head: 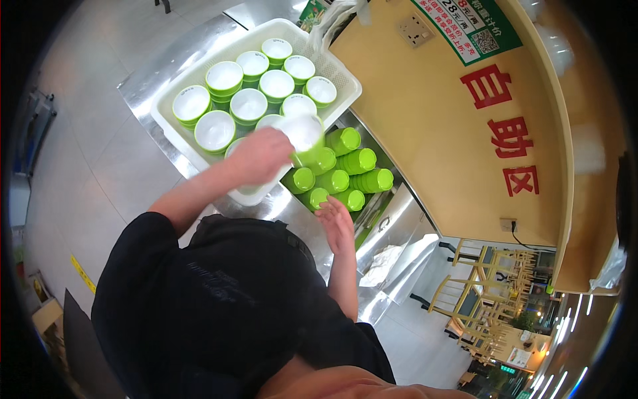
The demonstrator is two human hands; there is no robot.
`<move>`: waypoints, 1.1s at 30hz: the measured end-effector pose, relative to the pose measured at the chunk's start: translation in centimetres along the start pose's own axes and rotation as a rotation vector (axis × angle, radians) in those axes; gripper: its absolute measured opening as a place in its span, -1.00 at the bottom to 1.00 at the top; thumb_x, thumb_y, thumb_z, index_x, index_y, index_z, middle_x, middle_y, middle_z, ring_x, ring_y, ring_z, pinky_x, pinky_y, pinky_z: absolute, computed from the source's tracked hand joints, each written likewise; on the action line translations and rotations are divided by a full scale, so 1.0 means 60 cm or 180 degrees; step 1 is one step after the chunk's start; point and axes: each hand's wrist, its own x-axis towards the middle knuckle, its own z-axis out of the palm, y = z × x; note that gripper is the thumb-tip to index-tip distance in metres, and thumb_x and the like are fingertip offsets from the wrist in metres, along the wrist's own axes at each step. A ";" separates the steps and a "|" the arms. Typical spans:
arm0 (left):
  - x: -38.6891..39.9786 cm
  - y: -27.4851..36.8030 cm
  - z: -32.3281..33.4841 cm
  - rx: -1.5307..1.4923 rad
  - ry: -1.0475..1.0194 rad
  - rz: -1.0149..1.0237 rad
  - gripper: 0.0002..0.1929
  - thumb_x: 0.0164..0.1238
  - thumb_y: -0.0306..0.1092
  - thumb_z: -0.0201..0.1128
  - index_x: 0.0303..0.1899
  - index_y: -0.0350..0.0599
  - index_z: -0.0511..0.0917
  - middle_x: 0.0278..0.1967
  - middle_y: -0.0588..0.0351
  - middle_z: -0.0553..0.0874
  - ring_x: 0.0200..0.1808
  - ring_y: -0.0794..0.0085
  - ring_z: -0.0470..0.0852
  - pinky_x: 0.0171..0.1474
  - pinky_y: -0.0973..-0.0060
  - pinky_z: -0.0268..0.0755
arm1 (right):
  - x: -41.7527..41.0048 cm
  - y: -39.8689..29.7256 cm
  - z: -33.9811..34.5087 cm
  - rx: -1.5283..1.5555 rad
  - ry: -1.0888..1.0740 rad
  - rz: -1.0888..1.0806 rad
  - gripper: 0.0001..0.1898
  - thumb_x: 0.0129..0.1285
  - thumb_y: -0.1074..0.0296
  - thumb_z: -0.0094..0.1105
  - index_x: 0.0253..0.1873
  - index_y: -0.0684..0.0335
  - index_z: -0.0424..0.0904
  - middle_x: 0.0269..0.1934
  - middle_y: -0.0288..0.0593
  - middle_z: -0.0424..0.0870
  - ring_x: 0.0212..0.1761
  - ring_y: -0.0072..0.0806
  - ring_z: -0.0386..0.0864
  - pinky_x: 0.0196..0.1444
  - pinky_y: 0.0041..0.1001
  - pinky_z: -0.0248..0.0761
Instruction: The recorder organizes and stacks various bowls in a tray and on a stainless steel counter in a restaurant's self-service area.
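Observation:
My left hand (264, 154) grips a green bowl with a white inside (303, 132), blurred by motion, over the near right edge of a white plastic basket (174, 132). Stacks of similar white-lined green bowls (248, 105) stand mouth up in that basket; my left hand and forearm hide some of them. To the basket's right, stacks of green bowls (366, 160) show their bases from a recess in the metal counter. My right hand (336, 224) is at the near side of these stacks, fingers apart and holding nothing. Whether its fingertips touch a bowl, I cannot tell.
A tan partition (398, 99) with red lettering, a printed sign and a socket (415, 31) borders the shiny metal counter (294, 219) on the right. A plastic bag (335, 25) hangs at the basket's far corner. Wooden chairs (468, 294) stand beyond, at lower right.

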 end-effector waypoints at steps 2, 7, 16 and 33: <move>-0.004 -0.062 -0.016 0.0542 -0.0485 -0.0428 -0.82 0.20 -0.35 0.42 -0.24 -0.15 0.61 -0.24 -0.04 0.68 -0.09 0.00 0.66 0.00 0.10 0.51 | -0.006 0.002 -0.011 -0.0074 0.0252 0.0032 -0.31 0.47 0.08 0.33 0.50 0.37 0.32 0.24 -0.02 0.63 0.19 -0.25 0.65 0.21 -0.28 0.53; 0.011 -0.171 -0.033 0.1180 -0.1329 -0.0947 -0.88 0.24 -0.37 0.37 -0.26 -0.14 0.63 -0.23 -0.01 0.71 -0.09 0.07 0.69 0.02 0.14 0.54 | -0.018 0.024 -0.053 -0.0065 0.0553 0.0023 -0.49 0.48 0.31 0.29 0.44 0.31 0.44 0.18 -0.11 0.66 0.14 -0.34 0.65 0.22 -0.36 0.48; -0.017 -0.243 -0.001 0.1624 -0.2295 -0.1134 -0.91 0.29 -0.37 0.33 -0.23 -0.11 0.70 -0.19 -0.02 0.75 -0.08 0.06 0.73 0.02 0.12 0.59 | -0.032 0.074 -0.078 -0.0208 0.0852 0.0178 -0.54 0.51 0.30 0.25 0.42 0.29 0.46 0.18 -0.14 0.66 0.15 -0.37 0.62 0.25 -0.32 0.47; -0.071 0.055 0.047 -0.0503 -0.1332 -0.1001 -0.81 0.27 -0.41 0.40 -0.11 -0.14 0.65 -0.14 -0.03 0.65 -0.05 -0.01 0.65 0.02 0.14 0.54 | 0.041 0.132 -0.243 -0.1969 0.1939 0.0796 -0.52 0.38 0.15 0.44 0.21 0.40 0.60 -0.15 -0.18 0.73 -0.19 -0.52 0.65 -0.11 -0.53 0.51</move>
